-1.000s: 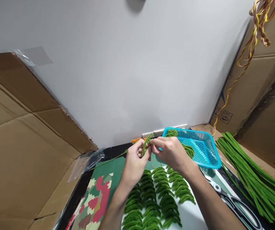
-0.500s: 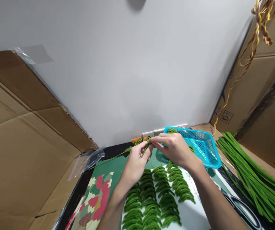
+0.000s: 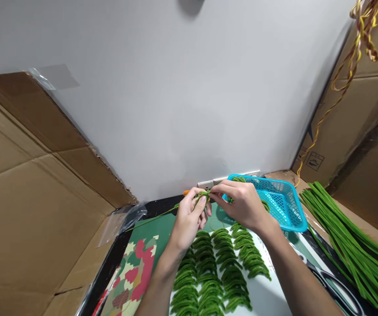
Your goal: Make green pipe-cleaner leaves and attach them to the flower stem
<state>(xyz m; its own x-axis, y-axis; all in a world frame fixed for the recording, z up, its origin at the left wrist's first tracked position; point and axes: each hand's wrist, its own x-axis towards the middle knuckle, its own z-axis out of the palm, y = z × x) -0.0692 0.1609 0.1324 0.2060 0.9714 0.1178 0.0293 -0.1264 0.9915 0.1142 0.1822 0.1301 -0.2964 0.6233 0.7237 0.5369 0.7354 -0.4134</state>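
Note:
Both hands meet above the green mat, pinching a green pipe cleaner point(image 3: 205, 193). My left hand point(image 3: 189, 215) is closed round it, thumb pressed on the fuzzy stem, while a long thin tail trails off to the left. At its right end the fingertips of my right hand point(image 3: 238, 199) are pinched together. Below the hands, rows of curved green pipe cleaner pieces point(image 3: 233, 285) lie on a white sheet point(image 3: 261, 294). An orange piece point(image 3: 186, 192) shows just behind my left hand, mostly hidden.
A blue plastic basket point(image 3: 299, 215) with some green pieces stands behind my right hand. To the right lie a bundle of green pipe cleaners point(image 3: 350, 237) and black-handled scissors point(image 3: 340, 289). A camouflage-patterned sheet point(image 3: 136, 267) lies left. Cardboard walls point(image 3: 44, 210) flank the table.
My left hand has rolled slightly, its thumb now lying along the green stem and its other fingers spreading below. The orange pieces behind are more covered. The view has shifted a little.

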